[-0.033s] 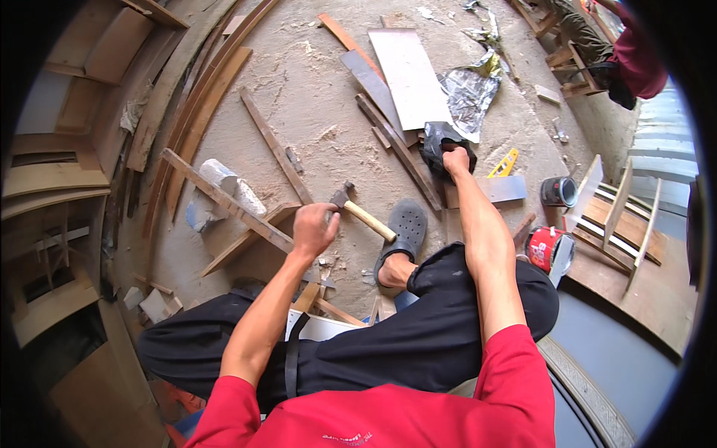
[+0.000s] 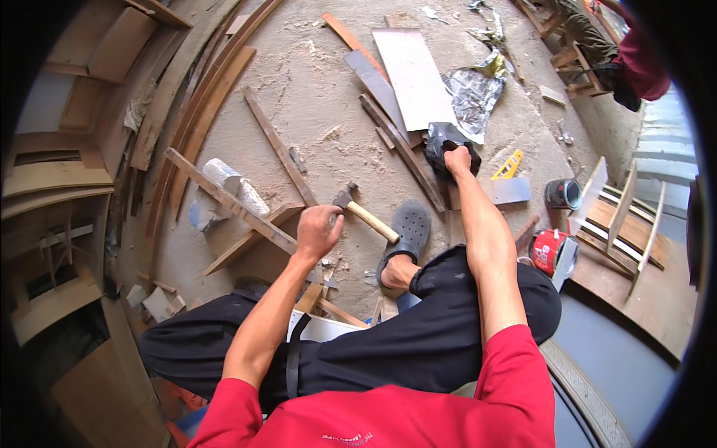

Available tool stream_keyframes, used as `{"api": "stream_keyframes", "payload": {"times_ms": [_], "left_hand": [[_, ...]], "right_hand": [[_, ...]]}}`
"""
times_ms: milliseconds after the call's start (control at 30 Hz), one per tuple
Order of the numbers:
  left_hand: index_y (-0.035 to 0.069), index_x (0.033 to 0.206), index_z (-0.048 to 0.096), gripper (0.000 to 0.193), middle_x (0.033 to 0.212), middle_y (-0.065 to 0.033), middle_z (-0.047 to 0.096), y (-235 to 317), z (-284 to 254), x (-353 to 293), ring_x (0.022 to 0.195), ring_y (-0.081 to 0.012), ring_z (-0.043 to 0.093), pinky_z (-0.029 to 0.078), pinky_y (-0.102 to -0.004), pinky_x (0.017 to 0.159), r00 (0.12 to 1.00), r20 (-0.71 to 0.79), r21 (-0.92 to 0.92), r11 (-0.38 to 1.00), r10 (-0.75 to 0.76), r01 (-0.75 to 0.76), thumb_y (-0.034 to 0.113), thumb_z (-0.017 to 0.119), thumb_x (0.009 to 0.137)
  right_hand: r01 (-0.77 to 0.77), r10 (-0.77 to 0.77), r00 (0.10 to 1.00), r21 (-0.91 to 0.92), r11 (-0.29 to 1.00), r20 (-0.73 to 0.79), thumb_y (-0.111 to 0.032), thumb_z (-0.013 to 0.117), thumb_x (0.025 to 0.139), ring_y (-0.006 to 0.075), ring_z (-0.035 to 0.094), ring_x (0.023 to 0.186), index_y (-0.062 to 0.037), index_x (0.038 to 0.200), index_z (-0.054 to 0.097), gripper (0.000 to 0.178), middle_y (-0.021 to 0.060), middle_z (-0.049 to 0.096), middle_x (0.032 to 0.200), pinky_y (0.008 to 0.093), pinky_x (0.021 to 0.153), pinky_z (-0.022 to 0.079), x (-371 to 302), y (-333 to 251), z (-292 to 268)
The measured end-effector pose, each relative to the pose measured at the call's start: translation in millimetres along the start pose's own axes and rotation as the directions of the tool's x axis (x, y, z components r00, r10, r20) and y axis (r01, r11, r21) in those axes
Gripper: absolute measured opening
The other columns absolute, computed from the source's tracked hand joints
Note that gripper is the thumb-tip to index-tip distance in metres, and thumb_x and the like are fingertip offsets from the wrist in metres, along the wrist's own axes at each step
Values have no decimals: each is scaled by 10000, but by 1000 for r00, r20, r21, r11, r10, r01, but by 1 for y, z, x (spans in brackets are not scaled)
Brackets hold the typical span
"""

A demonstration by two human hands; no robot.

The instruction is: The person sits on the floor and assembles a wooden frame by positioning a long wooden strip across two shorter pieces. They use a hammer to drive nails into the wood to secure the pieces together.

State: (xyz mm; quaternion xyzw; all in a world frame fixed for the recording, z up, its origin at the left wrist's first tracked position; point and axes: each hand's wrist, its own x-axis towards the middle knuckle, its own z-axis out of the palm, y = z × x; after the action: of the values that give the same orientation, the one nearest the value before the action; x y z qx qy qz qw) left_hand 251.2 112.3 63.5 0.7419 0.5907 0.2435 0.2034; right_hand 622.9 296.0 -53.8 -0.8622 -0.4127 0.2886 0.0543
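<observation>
My right hand reaches into a crumpled black plastic bag on the floor; its fingertips are hidden there. My left hand is closed, knuckles up, near the end of a wooden strip. Whatever it may hold is too small to make out. Just beyond it lies a hammer with a dark head and pale wooden handle, the handle's end against my grey clog. No hand is on the hammer.
A white board and silvery foil lie beyond the bag. Right of it are a handsaw with a yellow handle, a dark can and a red can. Long planks line the left side. Another person is at far right.
The whole view has shifted very slightly to the right. Both hands keep their places at the bag and beside the hammer.
</observation>
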Motion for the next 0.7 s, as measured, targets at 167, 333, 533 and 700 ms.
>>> {"api": "stream_keyframes", "payload": {"times_ms": [167,333,533,700], "left_hand": [[86,960,666,140,940,-81,686,2,-17,-6,930,-278,638,458,-404,861,993,-111,87,995,-30,40,164,689,847],[87,974,667,147,953,-74,685,-25,-51,-34,945,-271,639,456,-400,867,982,-156,197,971,-107,137,154,687,844],[82,965,667,154,929,-82,680,-33,-61,-51,906,-284,638,463,-408,845,976,-180,235,959,-119,160,146,690,826],[84,973,677,162,946,-82,685,-16,-59,-59,933,-279,643,468,-395,851,980,-187,221,968,-74,116,132,707,821]], "right_hand": [[-112,112,994,-77,991,2,-202,471,948,350,631,1160,26,1123,686,359,227,640,1244,443,963,520,3,-18,5],[52,-57,998,-129,990,-30,-285,406,969,364,650,1113,33,1073,699,444,225,658,1205,463,938,529,-19,-24,12],[112,-118,987,-60,992,-107,-340,390,944,433,663,1018,67,977,707,517,286,680,1062,490,942,500,2,-4,21],[-7,7,995,1,1000,-99,-345,319,971,407,642,1105,65,1063,698,565,264,664,1157,475,980,482,2,-18,5]]}}
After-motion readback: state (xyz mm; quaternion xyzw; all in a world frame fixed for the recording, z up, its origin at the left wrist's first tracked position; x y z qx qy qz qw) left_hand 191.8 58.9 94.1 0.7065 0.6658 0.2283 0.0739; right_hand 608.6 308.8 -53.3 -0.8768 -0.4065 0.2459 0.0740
